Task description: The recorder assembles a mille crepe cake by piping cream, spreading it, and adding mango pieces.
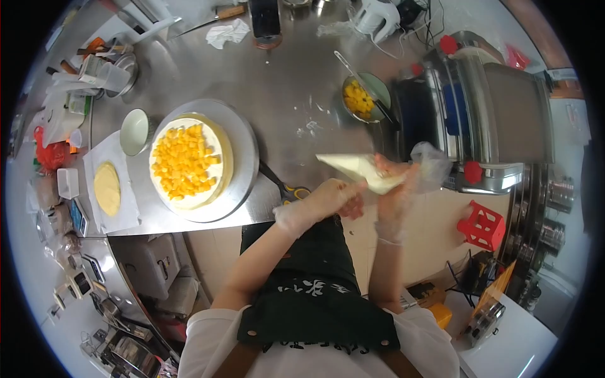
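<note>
My right hand (398,189), in a clear plastic glove, is closed around a piping bag (350,165) filled with pale cream. The bag's narrow end points left, and its loose clear top sticks out past my hand. Beside the bag's lower edge is my gloved left hand (328,200), fingers curled in; what they hold, if anything, is hidden. To the left, a round cake (222,165) stands on a metal turntable (250,167). Its white top is mostly covered with mango cubes (184,160). Scissors (295,193) with black and yellow handles lie between the turntable and my left hand.
A bowl of mango cubes (358,99) with utensils stands at the far right, beside a large metal machine (466,113). A pale bowl (133,133) and a flat round cake layer (107,189) on paper are left of the turntable. A red stool (482,225) stands on the floor.
</note>
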`<state>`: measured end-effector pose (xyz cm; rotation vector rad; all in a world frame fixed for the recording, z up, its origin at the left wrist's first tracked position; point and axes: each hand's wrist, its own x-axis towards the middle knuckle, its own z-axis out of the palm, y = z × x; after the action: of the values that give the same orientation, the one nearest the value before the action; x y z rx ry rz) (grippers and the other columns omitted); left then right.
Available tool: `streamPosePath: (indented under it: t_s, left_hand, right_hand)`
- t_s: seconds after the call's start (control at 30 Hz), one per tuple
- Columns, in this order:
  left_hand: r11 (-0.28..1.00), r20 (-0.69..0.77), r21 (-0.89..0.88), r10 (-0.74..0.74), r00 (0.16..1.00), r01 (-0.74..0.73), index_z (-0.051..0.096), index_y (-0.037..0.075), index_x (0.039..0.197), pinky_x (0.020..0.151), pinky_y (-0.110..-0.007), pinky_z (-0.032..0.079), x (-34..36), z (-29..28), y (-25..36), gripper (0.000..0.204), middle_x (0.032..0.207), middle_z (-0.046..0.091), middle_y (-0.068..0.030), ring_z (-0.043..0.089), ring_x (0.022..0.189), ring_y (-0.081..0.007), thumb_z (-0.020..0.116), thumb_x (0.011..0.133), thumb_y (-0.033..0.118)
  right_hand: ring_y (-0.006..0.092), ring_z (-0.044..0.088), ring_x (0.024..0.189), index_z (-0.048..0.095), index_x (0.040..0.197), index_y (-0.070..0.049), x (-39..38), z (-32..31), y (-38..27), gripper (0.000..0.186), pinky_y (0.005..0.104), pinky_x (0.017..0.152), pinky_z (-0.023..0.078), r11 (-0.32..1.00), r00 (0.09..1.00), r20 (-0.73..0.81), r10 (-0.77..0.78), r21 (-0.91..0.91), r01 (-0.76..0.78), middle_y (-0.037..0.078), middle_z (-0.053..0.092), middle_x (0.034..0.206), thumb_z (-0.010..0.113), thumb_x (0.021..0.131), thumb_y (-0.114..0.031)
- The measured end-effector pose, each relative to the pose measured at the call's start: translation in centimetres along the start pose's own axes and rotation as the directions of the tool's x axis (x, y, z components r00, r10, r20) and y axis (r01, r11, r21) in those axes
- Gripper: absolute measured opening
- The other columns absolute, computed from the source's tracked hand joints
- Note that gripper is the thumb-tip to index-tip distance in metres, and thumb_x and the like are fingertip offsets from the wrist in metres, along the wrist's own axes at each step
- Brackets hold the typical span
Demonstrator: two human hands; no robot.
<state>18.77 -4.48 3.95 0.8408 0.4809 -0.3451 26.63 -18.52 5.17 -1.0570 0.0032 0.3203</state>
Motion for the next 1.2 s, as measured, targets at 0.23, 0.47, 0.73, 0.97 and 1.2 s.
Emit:
streamPosePath:
  t_s: [0.23,0.47,0.73,0.97,1.2]
  left_hand:
    - [0.799,0.291,0.222,0.492,0.821,-0.558,0.063,0.001,0.095,0.073,-0.030,0.050,-6.7,1.6,10.0,0.035,0.083,0.068,-0.0108,0.065,0.079,-0.0206,0.053,0.095,0.034]
    - [0.706,0.325,0.470,0.419,0.848,-0.529,0.060,-0.001,0.088,0.067,-0.032,0.050,-10.1,0.9,13.9,0.030,0.074,0.066,-0.0098,0.063,0.070,-0.0188,0.051,0.095,0.027]
    - [0.034,0.493,0.701,0.698,0.519,-0.712,0.066,0.003,0.090,0.066,-0.037,0.053,-11.7,0.1,14.1,0.024,0.073,0.067,-0.0087,0.067,0.072,-0.0271,0.056,0.087,0.025]
    - [-0.428,0.447,0.889,0.739,0.505,-0.162,0.059,0.002,0.114,0.094,-0.040,0.039,-15.4,3.8,8.4,0.041,0.113,0.057,-0.0150,0.052,0.105,-0.0247,0.053,0.084,0.029]
    - [-0.096,0.165,0.880,0.980,0.111,-0.465,0.062,-0.002,0.101,0.081,-0.037,0.052,-24.8,-13.6,6.7,0.020,0.101,0.065,-0.0160,0.064,0.091,-0.0299,0.059,0.087,0.013]
  right_hand:
    - [0.0258,0.065,0.090,0.059,0.080,0.002,-3.0,9.3,-6.2,0.041,0.0372,0.092,0.047,0.806,0.702,0.616,0.356,-0.583,0.103,0.018,0.068,0.082,0.043,0.097,-0.031]
    - [0.0246,0.063,0.091,0.057,0.110,0.002,-4.9,13.2,-3.4,0.030,0.0353,0.084,0.050,0.883,0.556,0.701,0.447,-0.446,-0.149,0.013,0.064,0.089,0.052,0.092,-0.022]
    - [0.0242,0.058,0.110,0.056,0.117,0.000,-8.8,16.0,-1.4,0.038,0.0321,0.089,0.049,0.764,0.698,0.482,0.530,-0.629,-0.146,0.014,0.060,0.115,0.058,0.092,-0.028]
    - [0.0270,0.053,0.116,0.062,0.096,-0.012,-6.6,17.6,3.5,0.028,0.0503,0.102,0.041,0.949,0.758,0.648,-0.077,0.280,-0.143,0.008,0.060,0.111,0.049,0.097,-0.038]
    - [0.0248,0.054,0.110,0.052,0.079,-0.013,-6.8,20.2,2.8,0.045,0.0517,0.109,0.031,0.953,0.941,0.336,-0.031,0.293,-0.073,-0.001,0.056,0.082,0.037,0.096,-0.051]
